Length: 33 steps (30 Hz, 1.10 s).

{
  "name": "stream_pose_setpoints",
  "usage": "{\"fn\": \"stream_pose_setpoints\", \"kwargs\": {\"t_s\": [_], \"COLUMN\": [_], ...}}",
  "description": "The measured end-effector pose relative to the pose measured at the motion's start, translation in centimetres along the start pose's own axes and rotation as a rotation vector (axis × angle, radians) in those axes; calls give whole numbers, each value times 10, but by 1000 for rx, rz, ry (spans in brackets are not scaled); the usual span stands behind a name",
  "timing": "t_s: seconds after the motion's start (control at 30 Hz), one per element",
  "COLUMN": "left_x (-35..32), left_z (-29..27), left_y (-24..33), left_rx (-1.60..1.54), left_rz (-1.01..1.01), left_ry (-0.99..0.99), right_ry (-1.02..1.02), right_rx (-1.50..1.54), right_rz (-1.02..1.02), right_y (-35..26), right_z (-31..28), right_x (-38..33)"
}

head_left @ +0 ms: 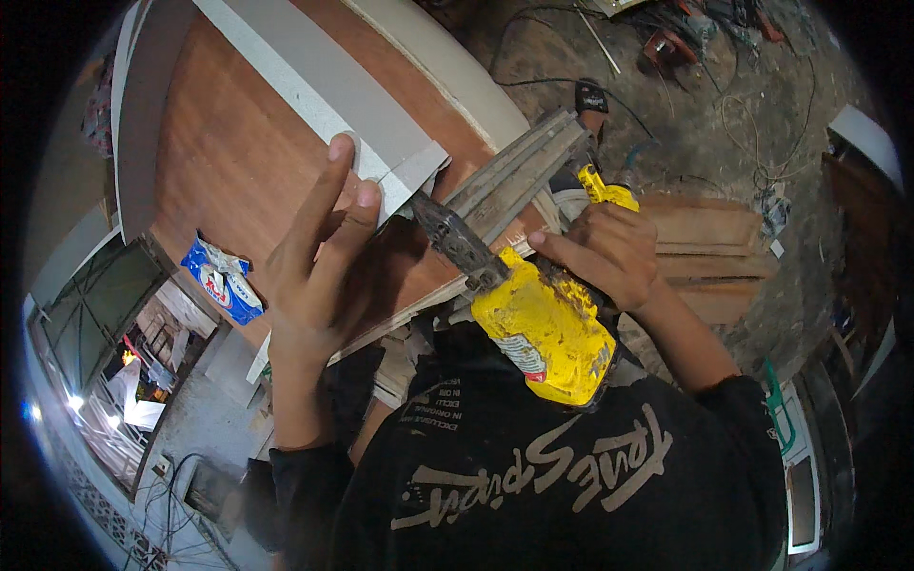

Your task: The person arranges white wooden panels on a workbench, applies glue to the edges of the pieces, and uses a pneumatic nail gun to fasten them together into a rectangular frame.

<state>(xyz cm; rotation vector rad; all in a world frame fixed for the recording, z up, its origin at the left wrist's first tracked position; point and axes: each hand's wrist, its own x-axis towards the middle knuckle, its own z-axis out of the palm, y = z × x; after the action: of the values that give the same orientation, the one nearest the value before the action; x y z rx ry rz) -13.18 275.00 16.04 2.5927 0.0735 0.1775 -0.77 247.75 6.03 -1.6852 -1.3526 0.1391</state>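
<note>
My right hand [609, 249] is wrapped round the handle of a scuffed yellow nail gun [547, 333]. Its black nose points up and left, against the end of a white strip [328, 119]. A ridged grey magazine [519, 176] runs from the nose toward the far end of the handle. My left hand [319, 243] has its index finger and thumb stretched out and apart, tips pressing on the strip near that end; its other fingers are partly hidden. The strip lies along a curved brown wooden panel [228, 124] with pale edging.
A blue and white packet [224, 278] lies on the panel left of my left hand. Wooden boards [709, 247] rest on the dirty floor at right. Cables and tools [685, 38] are strewn at the far right. A foot in dark footwear [591, 100] shows beyond the magazine.
</note>
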Motion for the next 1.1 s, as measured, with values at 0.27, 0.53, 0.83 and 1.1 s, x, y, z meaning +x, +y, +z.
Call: {"fn": "stream_pose_setpoints", "kwargs": {"t_s": [0.27, 0.53, 0.83, 1.1], "left_x": [5, 9, 10, 13], "left_z": [-1, -1, 1, 3], "left_y": [2, 9, 9, 9], "left_rx": [73, 66, 101, 122], "left_rz": [19, -11, -6, 16], "left_ry": [2, 2, 3, 23], "right_ry": [13, -8, 78, 104], "right_rx": [-6, -9, -54, -37], "right_rz": [-6, 8, -11, 3], "right_y": [2, 2, 2, 3], "right_z": [-1, -3, 1, 3], "right_x": [-2, -3, 0, -3]}}
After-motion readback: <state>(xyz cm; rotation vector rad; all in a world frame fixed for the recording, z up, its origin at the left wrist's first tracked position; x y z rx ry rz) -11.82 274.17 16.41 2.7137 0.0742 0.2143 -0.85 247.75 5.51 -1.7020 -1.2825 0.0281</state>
